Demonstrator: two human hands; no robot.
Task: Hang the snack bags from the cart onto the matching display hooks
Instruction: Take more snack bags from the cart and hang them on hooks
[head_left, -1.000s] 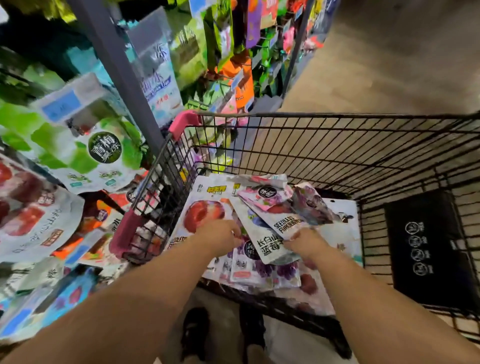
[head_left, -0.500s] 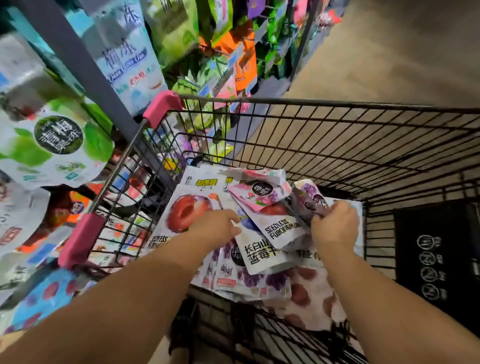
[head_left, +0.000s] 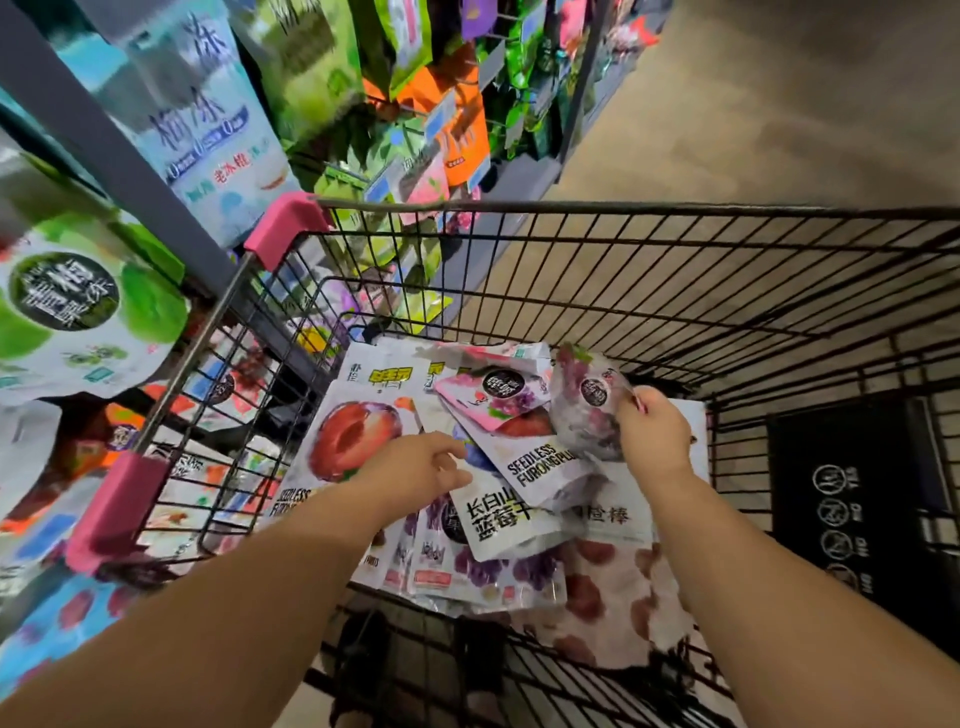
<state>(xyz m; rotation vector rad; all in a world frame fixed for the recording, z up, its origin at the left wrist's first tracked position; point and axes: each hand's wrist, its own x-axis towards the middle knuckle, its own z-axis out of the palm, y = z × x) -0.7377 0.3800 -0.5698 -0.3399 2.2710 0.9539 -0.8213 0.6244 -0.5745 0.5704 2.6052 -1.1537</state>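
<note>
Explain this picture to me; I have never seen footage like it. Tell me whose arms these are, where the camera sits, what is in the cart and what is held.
There is no machine here. A person works bare-handed, and a camera on their head looks forward and down, so both arms reach in from below. The wire cart holds a loose pile of snack bags. The right hand pinches a purple-printed bag at the pile's far edge. The left hand rests on the pile; whether it grips anything is hidden. More bags hang on the display at left.
</note>
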